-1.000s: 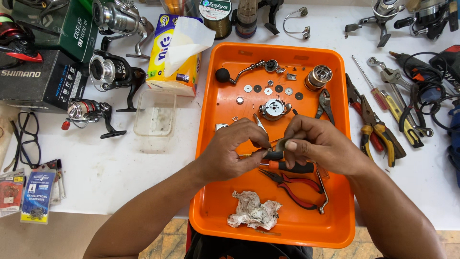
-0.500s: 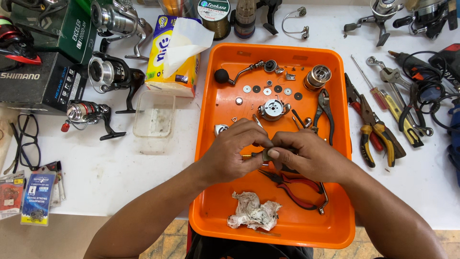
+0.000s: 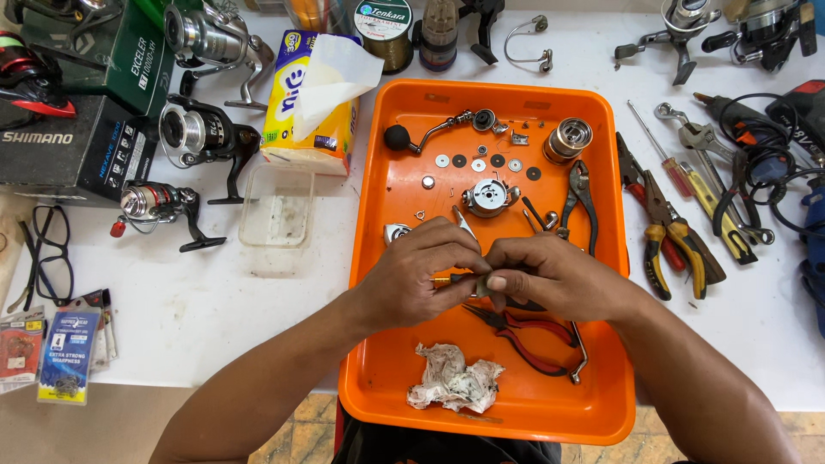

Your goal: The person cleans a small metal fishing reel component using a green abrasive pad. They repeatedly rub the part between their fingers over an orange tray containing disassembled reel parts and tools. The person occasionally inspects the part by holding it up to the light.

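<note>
Both hands meet over the middle of the orange tray (image 3: pixel 378 258). The left hand (image 3: pixel 417 275) and the right hand (image 3: pixel 550 277) each pinch one end of a small part (image 3: pixel 468 282), a thin piece with a brass-coloured tip showing at the left fingers; its exact shape is hidden by the fingertips. Both hands are closed on it, thumbs and forefingers pressed together, fingertips nearly touching.

Just under the hands, on the tray floor, lie red-handled pliers (image 3: pixel 524 335), and nearer the tray's front edge sits a crumpled, stained rag (image 3: pixel 454 387). Beyond the hands, toward the tray's far edge, lie a round metal housing (image 3: pixel 488 196), a crank handle (image 3: pixel 434 133) with a black knob, a spool (image 3: pixel 568 140), several washers (image 3: pixel 478 164) and dark pliers (image 3: pixel 580 202) by the right wall.

Outside the tray, to its right, more pliers (image 3: pixel 679 232) and a screwdriver (image 3: pixel 657 150) lie on the white table (image 3: pixel 215 301). To the tray's left stand a clear plastic tub (image 3: pixel 277 206), a tissue pack (image 3: pixel 314 94) and three spinning reels (image 3: pixel 202 137), with boxes (image 3: pixel 77 146) behind them and glasses (image 3: pixel 39 249) near the table's left edge.
</note>
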